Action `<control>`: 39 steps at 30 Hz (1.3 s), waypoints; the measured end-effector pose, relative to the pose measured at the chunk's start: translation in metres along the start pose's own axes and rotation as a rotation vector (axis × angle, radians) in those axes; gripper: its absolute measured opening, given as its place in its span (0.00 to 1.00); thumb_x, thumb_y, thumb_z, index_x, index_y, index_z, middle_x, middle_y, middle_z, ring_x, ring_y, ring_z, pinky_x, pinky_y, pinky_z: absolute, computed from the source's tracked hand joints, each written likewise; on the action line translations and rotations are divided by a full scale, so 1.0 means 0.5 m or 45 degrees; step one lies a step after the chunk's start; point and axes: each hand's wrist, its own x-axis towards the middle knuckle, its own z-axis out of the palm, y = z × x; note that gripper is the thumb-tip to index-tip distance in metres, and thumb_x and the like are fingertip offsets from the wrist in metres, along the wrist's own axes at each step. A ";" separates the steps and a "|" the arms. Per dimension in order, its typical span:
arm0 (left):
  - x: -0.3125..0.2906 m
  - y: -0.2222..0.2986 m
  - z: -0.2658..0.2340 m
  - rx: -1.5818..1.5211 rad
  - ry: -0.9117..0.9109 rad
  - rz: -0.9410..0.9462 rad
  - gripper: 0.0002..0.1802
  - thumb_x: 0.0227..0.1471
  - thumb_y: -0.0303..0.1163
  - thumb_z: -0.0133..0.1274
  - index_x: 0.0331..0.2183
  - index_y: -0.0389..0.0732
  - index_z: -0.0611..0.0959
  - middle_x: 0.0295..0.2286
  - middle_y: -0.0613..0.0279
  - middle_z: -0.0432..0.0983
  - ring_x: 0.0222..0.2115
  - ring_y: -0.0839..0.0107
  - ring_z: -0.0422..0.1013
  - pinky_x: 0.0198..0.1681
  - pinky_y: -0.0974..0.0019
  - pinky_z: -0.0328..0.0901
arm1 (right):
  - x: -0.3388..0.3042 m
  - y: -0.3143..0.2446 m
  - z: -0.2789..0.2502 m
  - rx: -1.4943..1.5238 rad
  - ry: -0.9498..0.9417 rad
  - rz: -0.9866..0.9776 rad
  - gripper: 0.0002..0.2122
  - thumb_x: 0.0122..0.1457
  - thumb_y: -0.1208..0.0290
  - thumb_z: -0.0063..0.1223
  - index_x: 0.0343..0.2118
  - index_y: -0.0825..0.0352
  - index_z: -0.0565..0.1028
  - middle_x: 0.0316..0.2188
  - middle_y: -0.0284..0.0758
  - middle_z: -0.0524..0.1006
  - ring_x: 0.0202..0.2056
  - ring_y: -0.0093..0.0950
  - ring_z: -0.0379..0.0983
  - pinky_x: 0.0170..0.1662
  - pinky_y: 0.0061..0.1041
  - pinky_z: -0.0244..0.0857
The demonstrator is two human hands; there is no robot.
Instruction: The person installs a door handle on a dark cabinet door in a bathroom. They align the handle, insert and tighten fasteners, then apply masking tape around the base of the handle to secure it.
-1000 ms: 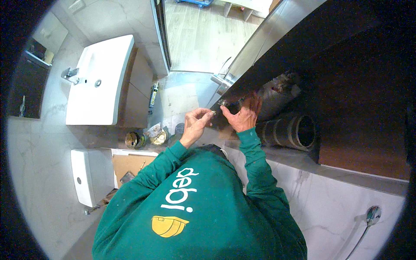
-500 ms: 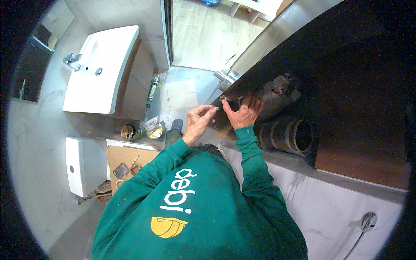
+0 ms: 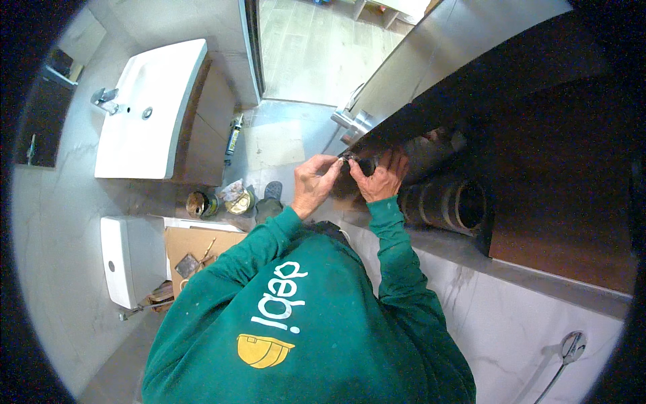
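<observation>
My left hand (image 3: 315, 183) has thumb and forefinger pinched together at a small dark piece with a metallic glint (image 3: 348, 157). What they hold is too small to name. Beside it, my right hand (image 3: 382, 178) has its thumb against the same small piece and its other fingers curled over something dark, mostly hidden. Both hands are at the near end of a dark recess in the right wall. Just past the right hand lie a silvery-grey rounded shape (image 3: 431, 155) and a wide dark ribbed pipe (image 3: 447, 205) with an open end.
A white washbasin (image 3: 151, 111) on a cabinet stands at the left. A sealant cartridge (image 3: 234, 138) and two open cans (image 3: 202, 204) are on the floor. Cardboard (image 3: 185, 242) with tools covers a surface by the white cistern (image 3: 118, 262). A hand shower (image 3: 573, 347) hangs at the lower right.
My left hand has moved right and up, bringing its fingertips to the small piece by my right thumb. My right hand stays in nearly the same place.
</observation>
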 end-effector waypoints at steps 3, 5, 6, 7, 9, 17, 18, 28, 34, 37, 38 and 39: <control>-0.009 0.000 0.021 -0.011 0.029 0.026 0.06 0.50 0.28 0.61 0.31 0.36 0.84 0.26 0.56 0.80 0.25 0.68 0.77 0.29 0.67 0.70 | -0.009 0.015 -0.003 -0.056 -0.024 -0.027 0.46 0.43 0.38 0.62 0.57 0.72 0.65 0.52 0.60 0.66 0.56 0.59 0.59 0.62 0.57 0.46; -0.013 0.000 0.027 0.031 0.048 0.076 0.06 0.50 0.28 0.61 0.30 0.36 0.83 0.26 0.56 0.80 0.25 0.67 0.77 0.29 0.66 0.70 | -0.014 0.016 -0.009 -0.045 -0.030 -0.019 0.46 0.42 0.38 0.63 0.58 0.71 0.65 0.52 0.60 0.66 0.56 0.59 0.58 0.62 0.57 0.45; -0.014 0.001 0.027 0.056 0.059 0.094 0.05 0.50 0.27 0.61 0.30 0.36 0.83 0.26 0.55 0.79 0.25 0.67 0.77 0.29 0.66 0.69 | -0.014 0.013 -0.012 -0.017 -0.026 -0.012 0.46 0.43 0.39 0.63 0.58 0.71 0.64 0.53 0.60 0.66 0.57 0.59 0.58 0.62 0.58 0.45; -0.015 0.001 0.026 0.065 0.060 0.111 0.05 0.50 0.27 0.61 0.30 0.36 0.83 0.26 0.56 0.80 0.25 0.68 0.77 0.30 0.67 0.70 | -0.013 0.010 -0.015 0.013 -0.024 -0.007 0.46 0.43 0.39 0.63 0.59 0.71 0.64 0.53 0.60 0.66 0.57 0.59 0.58 0.62 0.58 0.44; -0.024 0.004 0.026 0.091 0.060 0.140 0.04 0.49 0.25 0.61 0.30 0.35 0.84 0.26 0.57 0.80 0.26 0.71 0.76 0.32 0.69 0.70 | -0.017 0.010 -0.028 0.035 -0.037 -0.037 0.42 0.43 0.43 0.64 0.53 0.75 0.67 0.52 0.59 0.66 0.54 0.57 0.59 0.60 0.55 0.50; -0.055 0.015 0.051 0.208 0.088 0.285 0.04 0.48 0.22 0.60 0.29 0.36 0.81 0.24 0.55 0.77 0.23 0.67 0.75 0.27 0.67 0.68 | -0.042 0.024 -0.055 0.078 -0.060 -0.078 0.41 0.43 0.47 0.66 0.52 0.78 0.67 0.54 0.59 0.64 0.54 0.57 0.59 0.60 0.52 0.52; -0.059 0.016 0.054 0.239 0.075 0.324 0.04 0.49 0.22 0.60 0.30 0.36 0.81 0.24 0.55 0.77 0.23 0.67 0.74 0.27 0.67 0.68 | -0.048 0.027 -0.056 0.102 -0.067 -0.069 0.41 0.43 0.47 0.65 0.52 0.78 0.67 0.54 0.59 0.64 0.54 0.57 0.59 0.60 0.52 0.52; -0.089 0.028 0.075 0.096 0.036 0.156 0.05 0.48 0.24 0.60 0.30 0.35 0.82 0.26 0.53 0.78 0.25 0.62 0.76 0.28 0.63 0.69 | -0.087 0.043 -0.060 0.170 -0.040 0.013 0.40 0.42 0.52 0.67 0.54 0.76 0.67 0.56 0.60 0.63 0.56 0.58 0.57 0.61 0.51 0.52; -0.111 0.042 0.063 0.097 -0.041 0.155 0.07 0.50 0.29 0.61 0.32 0.35 0.85 0.26 0.55 0.81 0.26 0.68 0.77 0.31 0.68 0.71 | -0.112 0.071 -0.067 0.249 -0.086 0.044 0.45 0.44 0.48 0.64 0.63 0.68 0.59 0.59 0.61 0.59 0.60 0.62 0.53 0.63 0.55 0.46; -0.118 0.048 0.061 0.092 -0.081 0.032 0.08 0.50 0.29 0.61 0.32 0.35 0.85 0.26 0.55 0.81 0.25 0.69 0.77 0.30 0.68 0.71 | -0.121 0.078 -0.068 0.243 -0.084 0.039 0.45 0.44 0.49 0.64 0.63 0.67 0.58 0.58 0.61 0.59 0.60 0.62 0.52 0.63 0.56 0.46; -0.120 0.049 0.061 0.074 -0.099 -0.019 0.08 0.50 0.30 0.61 0.32 0.35 0.85 0.26 0.55 0.81 0.24 0.69 0.77 0.29 0.67 0.71 | -0.123 0.081 -0.071 0.238 -0.098 0.043 0.46 0.44 0.49 0.64 0.64 0.67 0.58 0.58 0.61 0.60 0.60 0.61 0.52 0.63 0.56 0.45; -0.123 0.051 0.061 0.057 -0.105 -0.053 0.08 0.50 0.30 0.61 0.32 0.35 0.85 0.25 0.55 0.81 0.24 0.69 0.77 0.29 0.67 0.71 | -0.125 0.083 -0.075 0.233 -0.111 0.046 0.46 0.44 0.48 0.64 0.64 0.67 0.57 0.58 0.62 0.60 0.60 0.61 0.52 0.63 0.56 0.45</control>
